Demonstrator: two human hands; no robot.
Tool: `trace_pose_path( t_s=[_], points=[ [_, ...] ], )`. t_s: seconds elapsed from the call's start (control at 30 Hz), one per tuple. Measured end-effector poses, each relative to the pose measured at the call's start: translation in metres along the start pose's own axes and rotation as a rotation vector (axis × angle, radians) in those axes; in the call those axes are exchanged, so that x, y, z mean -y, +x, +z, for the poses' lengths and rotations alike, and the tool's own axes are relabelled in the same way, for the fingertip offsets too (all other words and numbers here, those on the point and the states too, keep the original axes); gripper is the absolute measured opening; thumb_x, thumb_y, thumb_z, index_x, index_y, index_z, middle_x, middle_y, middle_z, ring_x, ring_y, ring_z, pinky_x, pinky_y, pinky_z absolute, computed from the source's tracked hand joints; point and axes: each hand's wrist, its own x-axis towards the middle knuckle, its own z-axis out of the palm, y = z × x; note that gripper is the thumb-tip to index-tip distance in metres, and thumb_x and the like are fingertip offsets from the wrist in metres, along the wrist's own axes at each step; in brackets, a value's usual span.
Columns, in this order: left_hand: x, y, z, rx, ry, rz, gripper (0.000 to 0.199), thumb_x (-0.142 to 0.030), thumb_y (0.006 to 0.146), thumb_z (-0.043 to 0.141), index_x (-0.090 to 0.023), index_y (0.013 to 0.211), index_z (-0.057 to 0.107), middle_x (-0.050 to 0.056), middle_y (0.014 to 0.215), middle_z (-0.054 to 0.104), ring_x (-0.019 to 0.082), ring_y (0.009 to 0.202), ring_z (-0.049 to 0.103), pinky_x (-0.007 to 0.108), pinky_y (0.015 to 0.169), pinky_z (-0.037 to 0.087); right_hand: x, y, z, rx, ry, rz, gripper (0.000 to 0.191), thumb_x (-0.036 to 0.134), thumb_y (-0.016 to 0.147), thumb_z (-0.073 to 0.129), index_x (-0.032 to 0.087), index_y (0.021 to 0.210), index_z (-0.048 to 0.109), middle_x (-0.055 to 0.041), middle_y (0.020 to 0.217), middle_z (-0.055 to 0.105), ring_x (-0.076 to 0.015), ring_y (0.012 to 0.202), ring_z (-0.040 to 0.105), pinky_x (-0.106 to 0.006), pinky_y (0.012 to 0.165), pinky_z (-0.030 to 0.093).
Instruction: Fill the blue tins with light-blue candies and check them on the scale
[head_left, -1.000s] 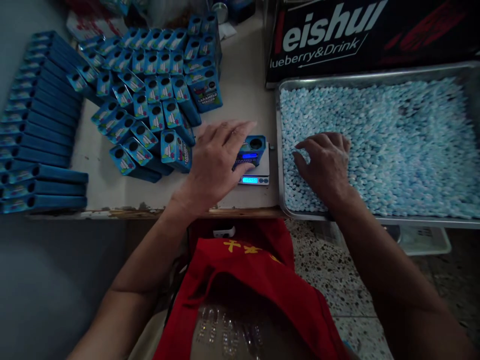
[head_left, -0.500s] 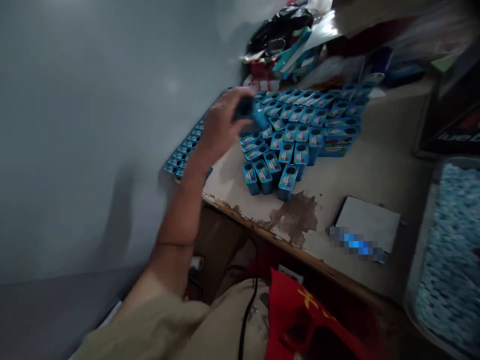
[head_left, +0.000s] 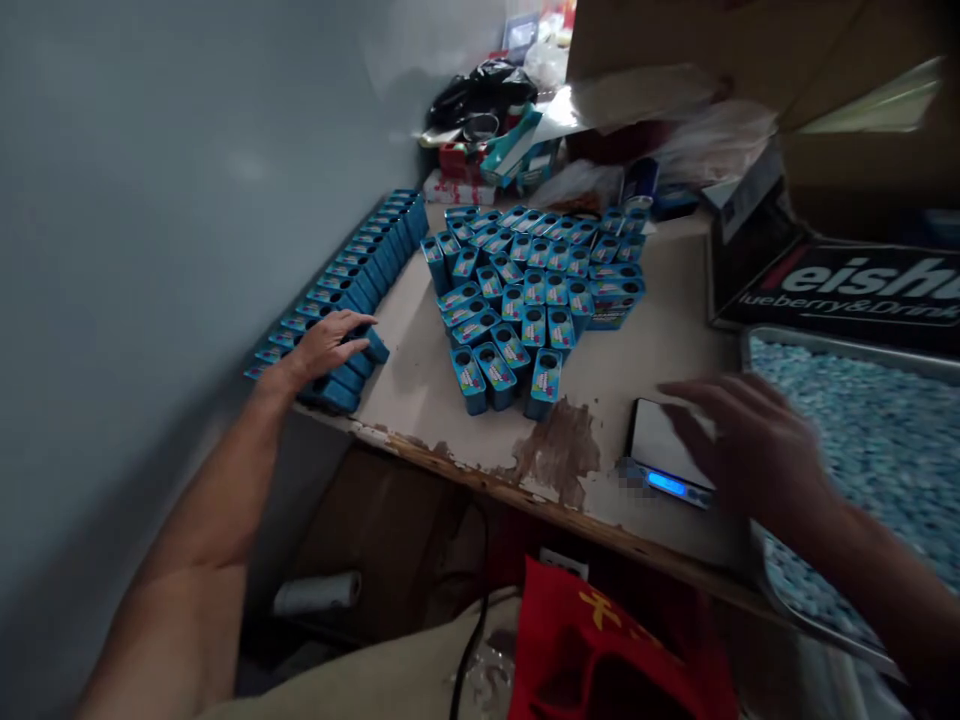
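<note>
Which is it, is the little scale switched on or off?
On. The little scale has its display glowing bright blue, though I can't read any numbers.

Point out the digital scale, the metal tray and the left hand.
Digital scale (head_left: 666, 484): head view, on its lit display.
Metal tray (head_left: 855, 347): head view, on its far rim.
Left hand (head_left: 322, 343): head view, on its back.
</note>
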Motion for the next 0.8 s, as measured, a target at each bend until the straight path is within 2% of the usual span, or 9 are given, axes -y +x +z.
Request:
trace_pose_path(
  t_s=[0.07, 0.17, 0.27, 0.33, 0.43, 0.5, 0.6, 0.7, 0.8],
  points=[
    [0.006, 0.003, 0.014, -0.047, -0.006, -0.034, 0.050, -0.030, 0.109, 0.061, -0.005, 0.150, 0.070, 0.019, 0.154, 0.074, 0.031, 0.147, 0.066, 0.047, 0.133, 0.048, 0.027, 0.036, 0.016, 0.247, -0.030, -0.030, 0.039, 0.026, 0.118, 0.048, 0.023, 0.140, 0.080, -0.0162, 0.122, 0.084, -0.0346, 0.112, 0.081, -0.046, 0.094, 0.065],
    [0.011, 0.004, 0.028, -0.114, 0.004, -0.049, 0.046, -0.038, 0.112, 0.057, -0.016, 0.150, 0.073, 0.013, 0.158, 0.073, 0.032, 0.152, 0.064, 0.054, 0.136, 0.043, 0.057, 0.081, 0.042, 0.604, -0.132, 0.002, 0.051, 0.018, 0.117, 0.046, 0.022, 0.164, 0.066, -0.0166, 0.141, 0.079, -0.0336, 0.113, 0.082, -0.040, 0.088, 0.061],
    [0.014, 0.001, 0.034, -0.181, 0.001, -0.004, 0.043, -0.043, 0.112, 0.052, -0.018, 0.136, 0.079, 0.010, 0.152, 0.077, 0.033, 0.156, 0.062, 0.062, 0.141, 0.035, 0.069, 0.105, 0.052, 0.746, -0.191, 0.031, 0.048, 0.017, 0.116, 0.051, 0.023, 0.161, 0.067, -0.0162, 0.146, 0.078, -0.0332, 0.115, 0.082, -0.035, 0.082, 0.056],
    [0.016, 0.000, 0.035, -0.235, -0.061, 0.029, 0.046, -0.050, 0.108, 0.054, -0.020, 0.128, 0.082, 0.007, 0.147, 0.081, 0.033, 0.157, 0.063, 0.058, 0.141, 0.038, 0.068, 0.111, 0.046, 0.768, -0.195, 0.052, 0.037, 0.022, 0.117, 0.056, 0.024, 0.149, 0.075, -0.0136, 0.142, 0.081, -0.0322, 0.117, 0.082, -0.033, 0.083, 0.053],
    [0.017, 0.002, 0.036, -0.321, -0.198, 0.057, 0.050, -0.060, 0.105, 0.054, -0.025, 0.124, 0.084, -0.004, 0.138, 0.083, 0.029, 0.154, 0.066, 0.047, 0.139, 0.045, 0.058, 0.108, 0.018, 0.725, -0.168, 0.125, 0.027, 0.037, 0.119, 0.064, 0.026, 0.130, 0.086, -0.0083, 0.126, 0.087, -0.0304, 0.115, 0.081, -0.031, 0.086, 0.048],
    [0.018, 0.004, 0.037, -0.364, -0.258, 0.057, 0.049, -0.063, 0.103, 0.058, -0.028, 0.122, 0.085, -0.009, 0.134, 0.084, 0.026, 0.154, 0.066, 0.043, 0.141, 0.044, 0.047, 0.097, -0.007, 0.654, -0.176, 0.236, 0.027, 0.044, 0.116, 0.069, 0.027, 0.116, 0.091, -0.0066, 0.108, 0.089, -0.0289, 0.103, 0.081, -0.030, 0.078, 0.042],
    [0.018, 0.009, 0.037, -0.386, -0.267, 0.043, 0.048, -0.067, 0.099, 0.061, -0.030, 0.115, 0.086, -0.009, 0.137, 0.084, 0.026, 0.156, 0.066, 0.044, 0.142, 0.044, 0.025, 0.065, -0.041, 0.544, -0.236, 0.409, 0.025, 0.046, 0.111, 0.075, 0.030, 0.103, 0.092, -0.0059, 0.091, 0.087, -0.0281, 0.086, 0.078, -0.032, 0.069, 0.033],
    [0.017, 0.012, 0.035, -0.407, -0.197, 0.042, 0.050, -0.069, 0.101, 0.059, -0.029, 0.112, 0.085, -0.006, 0.139, 0.085, 0.029, 0.151, 0.070, 0.055, 0.138, 0.050, 0.007, 0.025, -0.057, 0.498, -0.272, 0.505, 0.024, 0.044, 0.109, 0.074, 0.030, 0.100, 0.091, -0.0084, 0.094, 0.088, -0.0317, 0.087, 0.080, -0.034, 0.069, 0.033],
    [0.016, 0.010, 0.031, -0.425, -0.165, 0.068, 0.039, -0.063, 0.106, 0.063, -0.034, 0.118, 0.086, -0.013, 0.140, 0.083, 0.027, 0.147, 0.072, 0.057, 0.136, 0.052, -0.003, -0.007, -0.055, 0.486, -0.254, 0.570, 0.027, 0.041, 0.111, 0.070, 0.027, 0.100, 0.091, -0.0118, 0.107, 0.090, -0.0363, 0.098, 0.083, -0.036, 0.072, 0.038]
  ],
)
